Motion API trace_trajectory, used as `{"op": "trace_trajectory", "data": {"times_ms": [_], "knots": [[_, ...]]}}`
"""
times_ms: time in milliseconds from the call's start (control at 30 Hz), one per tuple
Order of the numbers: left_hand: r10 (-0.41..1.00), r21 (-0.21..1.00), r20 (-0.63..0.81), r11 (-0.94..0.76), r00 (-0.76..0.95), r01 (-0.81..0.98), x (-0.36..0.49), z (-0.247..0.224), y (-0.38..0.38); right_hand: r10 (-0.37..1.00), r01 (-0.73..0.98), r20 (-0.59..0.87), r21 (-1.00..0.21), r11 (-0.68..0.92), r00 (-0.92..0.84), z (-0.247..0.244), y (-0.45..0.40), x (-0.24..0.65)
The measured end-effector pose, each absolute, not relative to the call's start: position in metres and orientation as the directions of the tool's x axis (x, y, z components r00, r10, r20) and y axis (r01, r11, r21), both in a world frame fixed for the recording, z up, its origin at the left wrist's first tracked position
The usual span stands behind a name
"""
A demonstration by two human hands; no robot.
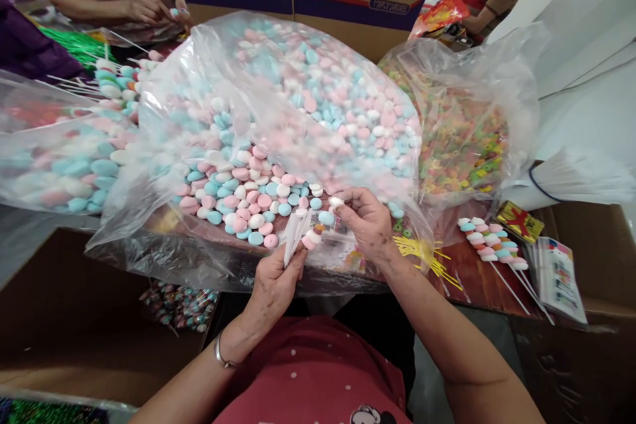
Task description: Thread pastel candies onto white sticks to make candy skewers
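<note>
My left hand (275,281) is closed around a small bunch of white sticks (294,235). Beside the sticks, pink, white and orange candies (313,237) sit in a short row at my left fingertips. A white marshmallow (336,202) is pinched between the fingers of my right hand (368,222), a little to the right of the sticks. Just below it is a blue marshmallow (326,218); whether it is on a stick I cannot tell. Loose pink, white and blue marshmallows (248,195) spill from the large clear bag (199,73) in front of both hands.
A clear bag of colourful ring candies (462,139) stands at right. Yellow twist ties (437,265), finished marshmallow skewers (491,238) and printed packets (559,278) lie on the table. An open carton (59,318) is at lower left. Another person's hands (149,6) work at upper left.
</note>
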State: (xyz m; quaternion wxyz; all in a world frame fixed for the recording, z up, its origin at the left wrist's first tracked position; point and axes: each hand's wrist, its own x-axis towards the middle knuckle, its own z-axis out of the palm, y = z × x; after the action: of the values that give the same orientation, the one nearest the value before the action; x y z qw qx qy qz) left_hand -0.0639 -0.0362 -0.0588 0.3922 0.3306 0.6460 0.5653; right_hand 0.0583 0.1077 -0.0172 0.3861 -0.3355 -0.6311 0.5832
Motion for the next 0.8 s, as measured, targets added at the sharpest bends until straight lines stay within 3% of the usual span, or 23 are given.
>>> {"op": "trace_trajectory", "data": {"times_ms": [133,367,800], "knots": [[0.869,0.992,-0.122,0.128,-0.480,-0.021,-0.064,-0.059,-0.035,0.808,0.000,0.074,-0.996,0.092,-0.585,-0.012,0.108,0.059],[0.864,0.992,-0.119,0.123,-0.490,-0.023,-0.063,-0.057,-0.034,0.782,0.070,0.249,-0.934,0.350,-0.572,-0.016,0.104,0.068],[0.869,0.993,-0.098,0.116,-0.485,0.006,-0.065,-0.059,-0.034,0.645,0.047,0.396,-0.829,0.557,-0.654,-0.023,0.107,0.077]]}}
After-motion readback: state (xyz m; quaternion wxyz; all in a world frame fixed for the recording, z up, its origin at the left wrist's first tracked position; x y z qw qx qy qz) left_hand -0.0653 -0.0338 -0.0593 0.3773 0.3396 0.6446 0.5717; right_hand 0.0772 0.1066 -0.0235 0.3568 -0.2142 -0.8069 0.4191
